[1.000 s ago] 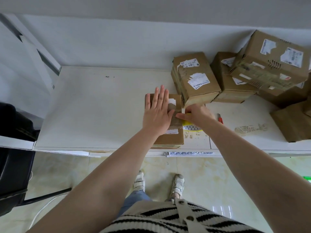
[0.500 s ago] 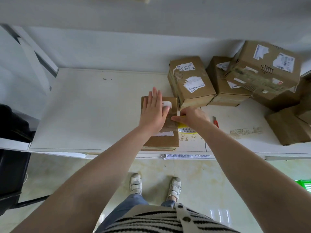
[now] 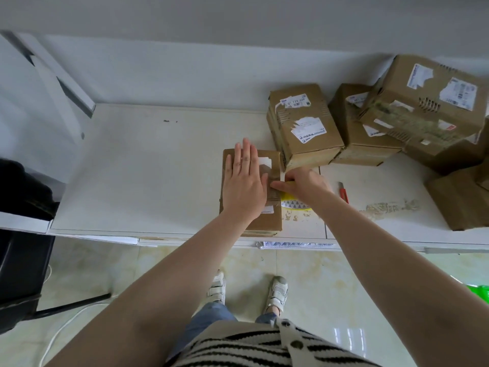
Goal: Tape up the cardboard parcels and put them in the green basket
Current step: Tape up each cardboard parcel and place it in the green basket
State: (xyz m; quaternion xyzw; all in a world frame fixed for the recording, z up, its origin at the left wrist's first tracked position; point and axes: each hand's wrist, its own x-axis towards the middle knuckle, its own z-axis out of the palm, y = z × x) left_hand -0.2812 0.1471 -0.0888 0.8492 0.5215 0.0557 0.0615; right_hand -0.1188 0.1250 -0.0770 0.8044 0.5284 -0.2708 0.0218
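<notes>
Parcel in work: a small flat brown cardboard parcel [image 3: 264, 221] with white label scraps lies near the front edge of the white tabletop [image 3: 148, 176], centre of the frame
Left hand [image 3: 244, 181]: lies flat on top of the parcel, fingers straight and together, pointing toward the wall; grip open, pressing down, curled round nothing
Right hand [image 3: 301, 182]: at the parcel's right edge, fingers curled; grip closed on a yellow roll of tape [image 3: 293, 202], only part of which shows below the hand
Tape strip: a band of clear brownish tape [image 3: 274, 193] runs from the right hand onto the parcel's top, passing under the left hand's thumb side
Other parcels: a taller brown cardboard box with torn white labels [image 3: 304, 128] stands just behind and right of the small parcel; a heap of further brown cardboard boxes [image 3: 423, 112] fills the upper right, one tilted across the others
Cutter: a red utility knife [image 3: 343, 192] lies on the tabletop just right of the right forearm
Residue: a patch of old tape remains [image 3: 391, 207] is stuck to the tabletop at right
Basket: a sliver of the bright green basket [image 3: 480, 294] shows at the lower right edge, on the floor, well apart from the parcel
Left edge: a black chair [image 3: 21, 260] stands beside the tabletop
</notes>
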